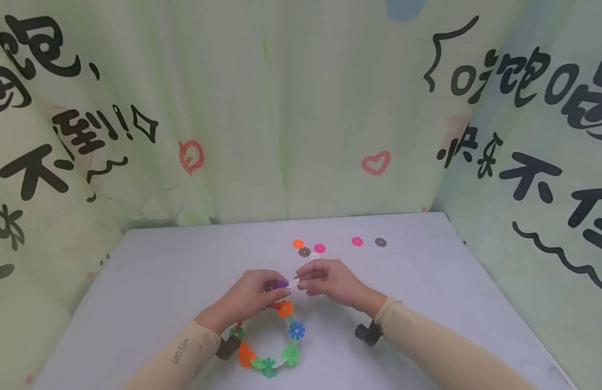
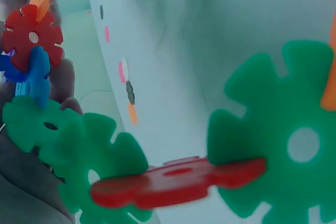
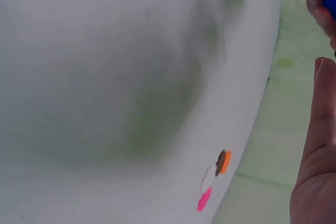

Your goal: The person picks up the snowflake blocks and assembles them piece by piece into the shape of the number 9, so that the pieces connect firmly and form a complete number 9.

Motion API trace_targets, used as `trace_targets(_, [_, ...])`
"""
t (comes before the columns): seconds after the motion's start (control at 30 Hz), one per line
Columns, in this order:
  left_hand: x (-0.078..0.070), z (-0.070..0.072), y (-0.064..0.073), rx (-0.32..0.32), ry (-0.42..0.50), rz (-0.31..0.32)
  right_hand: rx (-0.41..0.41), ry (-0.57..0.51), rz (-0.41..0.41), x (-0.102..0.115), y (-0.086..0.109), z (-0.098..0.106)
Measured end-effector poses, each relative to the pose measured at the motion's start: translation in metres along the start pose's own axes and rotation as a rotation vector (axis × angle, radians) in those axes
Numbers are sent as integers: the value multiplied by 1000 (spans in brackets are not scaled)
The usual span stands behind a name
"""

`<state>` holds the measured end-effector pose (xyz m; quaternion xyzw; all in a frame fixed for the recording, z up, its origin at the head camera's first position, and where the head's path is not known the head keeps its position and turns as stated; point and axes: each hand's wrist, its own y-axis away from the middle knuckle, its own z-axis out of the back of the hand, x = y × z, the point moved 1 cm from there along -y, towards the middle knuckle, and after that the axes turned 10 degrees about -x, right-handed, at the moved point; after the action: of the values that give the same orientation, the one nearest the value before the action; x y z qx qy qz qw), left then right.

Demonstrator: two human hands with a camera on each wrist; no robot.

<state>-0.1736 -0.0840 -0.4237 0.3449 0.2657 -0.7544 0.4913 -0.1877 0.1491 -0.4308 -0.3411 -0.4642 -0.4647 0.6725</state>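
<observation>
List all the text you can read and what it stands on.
"吃饱": right curtain; next character cut off.
"快乐不": right curtain; next character cut off.
"饱,": left curtain.
"不到!": left curtain.
"Lesson", probably: left sleeve; small and soft.
Left-edge writing: cut off, unreadable.

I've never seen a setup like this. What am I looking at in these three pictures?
There is no robot: a person works bare-handed. The wide picture comes from a camera worn on the head; the two others come from cameras worn on each wrist. Toward the far edge of the white table lie loose flower-shaped discs. The left hand holds a colourful chain of linked discs. The right hand appears to pinch a pale piece.
</observation>
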Motion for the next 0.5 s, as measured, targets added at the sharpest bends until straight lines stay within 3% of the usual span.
trace_targets(0.23, [2,2,1,4,7,7,-105,173,-85,-32,-12,42])
trace_targets(0.5, [3,3,3,11,38,0,-188,316,-109,-61,-20,88])
